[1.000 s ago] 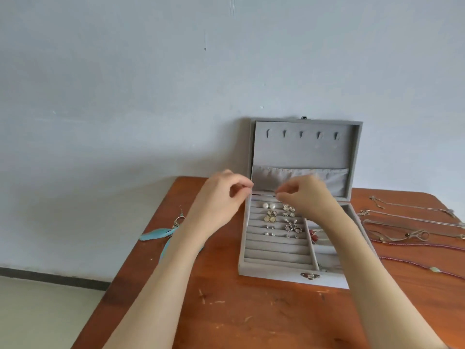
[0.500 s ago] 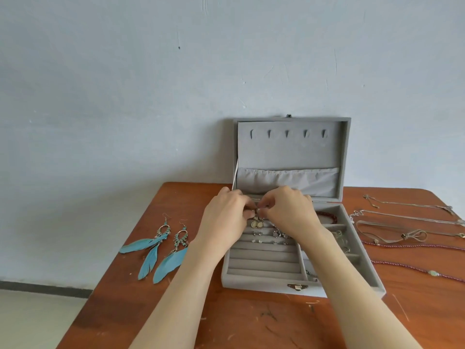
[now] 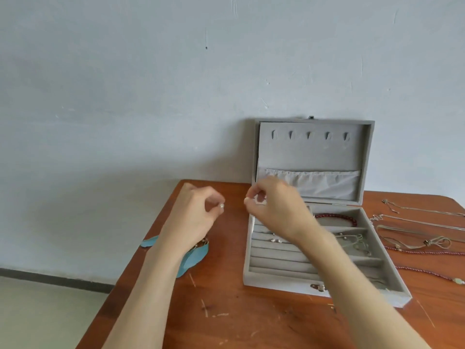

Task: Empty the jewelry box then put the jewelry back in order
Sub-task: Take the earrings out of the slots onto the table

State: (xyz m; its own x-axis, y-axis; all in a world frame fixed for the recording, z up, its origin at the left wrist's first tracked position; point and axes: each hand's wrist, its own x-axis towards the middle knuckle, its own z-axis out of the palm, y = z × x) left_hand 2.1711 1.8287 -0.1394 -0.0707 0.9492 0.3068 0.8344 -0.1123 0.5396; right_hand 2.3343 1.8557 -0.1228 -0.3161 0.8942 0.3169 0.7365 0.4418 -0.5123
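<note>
Left hand (image 3: pixel 195 215): was raised over the bare table left of the box, thumb and forefinger pinching a small pearl earring (image 3: pixel 221 206); the other fingers were curled in.
Right hand (image 3: pixel 274 210): hung over the back left corner of the box tray, fingertips pinched together on something small and pale (too tiny to name; it may have been another stud).
Jewelry box (image 3: pixel 281 285): a grey velvet case stood open on the wooden table (image 3: pixel 251 321), its lid (image 3: pixel 312 152) upright near the wall with five small hooks along the top and a gathered fabric pocket below them.
Ring rolls (image 3: pixel 276 258): filled the left part of the tray; a few small silver pieces (image 3: pixel 275 240) still sat in the upper rows, partly hidden by the right wrist.
Right-side compartments: the back one held a red bead bracelet (image 3: pixel 337 217); the next held thin silver chains (image 3: pixel 357 243).
Clasp (image 3: pixel 318 287): a small metal latch sat on the front wall of the box.
Feather earrings (image 3: pixel 196 253): turquoise, they lay on the table left of the box, mostly covered by the left forearm.
Necklaces (image 3: pixel 422 230): several silver chains and dark red beaded strands were laid out in lines on the table to the right of the box, apart from it.
</note>
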